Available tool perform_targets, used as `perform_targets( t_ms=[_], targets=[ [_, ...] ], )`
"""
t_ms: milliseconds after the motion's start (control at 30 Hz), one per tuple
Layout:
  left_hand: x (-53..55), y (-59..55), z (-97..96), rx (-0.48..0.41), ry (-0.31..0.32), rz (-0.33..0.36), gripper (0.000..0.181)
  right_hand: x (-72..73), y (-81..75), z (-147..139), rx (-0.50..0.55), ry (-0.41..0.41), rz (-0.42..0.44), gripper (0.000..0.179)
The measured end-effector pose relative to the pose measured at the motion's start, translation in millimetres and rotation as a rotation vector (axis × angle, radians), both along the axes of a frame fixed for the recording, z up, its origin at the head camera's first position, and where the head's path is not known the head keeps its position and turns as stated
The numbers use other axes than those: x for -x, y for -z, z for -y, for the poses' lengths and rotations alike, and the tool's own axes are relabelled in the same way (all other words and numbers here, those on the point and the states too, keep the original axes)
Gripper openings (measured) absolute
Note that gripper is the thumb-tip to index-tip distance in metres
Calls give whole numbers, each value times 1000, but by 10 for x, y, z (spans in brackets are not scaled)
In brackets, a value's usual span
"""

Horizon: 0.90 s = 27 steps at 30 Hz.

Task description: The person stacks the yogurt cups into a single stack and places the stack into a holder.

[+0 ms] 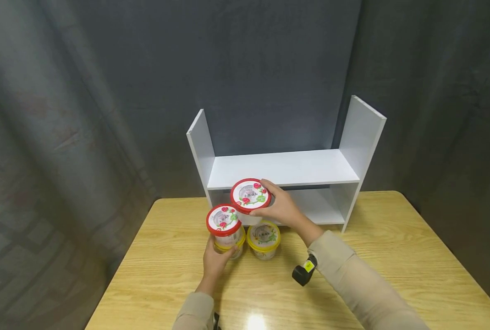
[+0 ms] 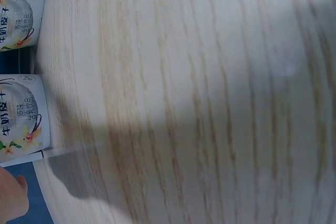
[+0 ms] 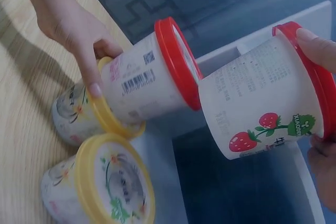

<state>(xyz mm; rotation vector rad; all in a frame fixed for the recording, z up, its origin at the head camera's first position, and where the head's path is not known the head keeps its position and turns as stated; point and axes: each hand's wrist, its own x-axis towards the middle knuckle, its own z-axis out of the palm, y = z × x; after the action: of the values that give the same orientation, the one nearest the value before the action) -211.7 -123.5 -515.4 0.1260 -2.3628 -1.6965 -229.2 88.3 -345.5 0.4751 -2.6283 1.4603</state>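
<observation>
My right hand (image 1: 283,208) grips a white tub with a red lid (image 1: 250,195) by its lid, holding it up in front of the shelf. Strawberries and small print show on its side in the right wrist view. To the left, my left hand (image 1: 217,263) holds a second red-lidded tub (image 3: 149,77) near its base. This one stands on a yellow-lidded tub (image 3: 72,114), which is partly hidden. Another yellow-lidded tub (image 1: 264,234) sits just right of that stack, below the raised tub. The left wrist view catches two printed tubs (image 2: 21,116) at its left edge.
A white two-level shelf (image 1: 283,168) with tall side panels stands at the back of the wooden table (image 1: 162,270). Dark grey curtains (image 1: 269,68) hang behind and on both sides. A black wrist device (image 1: 303,272) sits at my right cuff.
</observation>
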Motion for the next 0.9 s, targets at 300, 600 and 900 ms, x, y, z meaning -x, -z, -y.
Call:
perform_targets(
  t_ms=[300, 600, 900],
  targets=[
    [-19, -1, -8, 0, -10, -36, 88, 70, -91, 254, -31, -45, -34, 94],
    [-40, -33, -13, 2, -5, -49, 86, 125, -75, 469, 7, -78, 19, 95],
    [-32, -29, -25, 1, 7, -62, 85, 134, -44, 603, -31, -84, 35, 93]
  ],
)
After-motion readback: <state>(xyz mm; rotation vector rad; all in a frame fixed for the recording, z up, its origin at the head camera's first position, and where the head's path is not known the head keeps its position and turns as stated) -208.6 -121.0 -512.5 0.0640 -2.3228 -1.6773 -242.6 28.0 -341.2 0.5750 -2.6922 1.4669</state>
